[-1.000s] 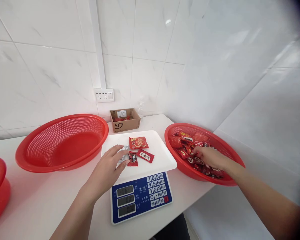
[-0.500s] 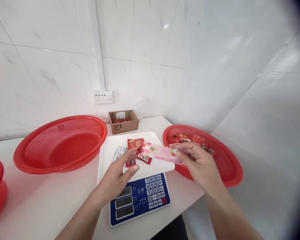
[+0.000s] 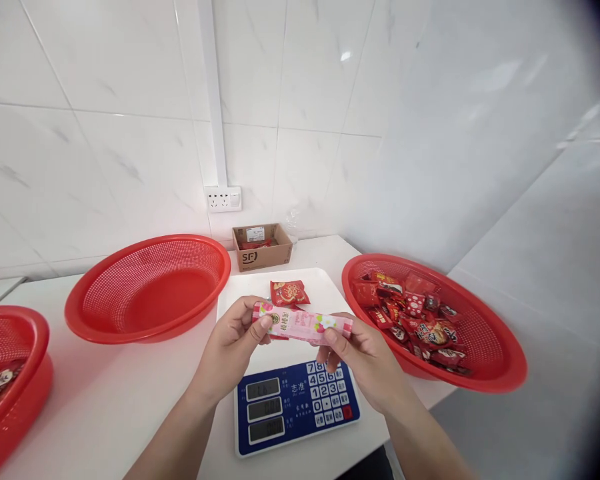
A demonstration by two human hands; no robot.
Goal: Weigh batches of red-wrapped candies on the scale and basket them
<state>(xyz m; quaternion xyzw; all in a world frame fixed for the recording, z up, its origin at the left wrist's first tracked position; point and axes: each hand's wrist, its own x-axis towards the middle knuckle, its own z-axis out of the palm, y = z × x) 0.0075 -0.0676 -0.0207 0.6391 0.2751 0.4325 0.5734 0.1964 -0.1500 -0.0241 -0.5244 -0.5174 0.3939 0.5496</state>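
Observation:
A long pink candy packet (image 3: pixel 303 325) is held level over the white tray (image 3: pixel 325 291) of a blue-faced scale (image 3: pixel 296 405). My left hand (image 3: pixel 230 347) pinches its left end and my right hand (image 3: pixel 363 353) pinches its right end. A red snack packet (image 3: pixel 289 292) lies on the tray behind the pink one. To the right stands a red basket (image 3: pixel 485 360) filled with several red wrapped sweets (image 3: pixel 410 313).
An empty red mesh basket (image 3: pixel 147 287) sits left of the scale. Another red basket (image 3: pixel 10 373) with sweets shows at the far left edge. A small cardboard box (image 3: pixel 263 247) stands against the tiled wall under a socket (image 3: pixel 223 199).
My right hand brought the pink packet from the right basket over the scale. My left hand left the tray's packets and took the pink packet's left end. The view shifted slightly left.

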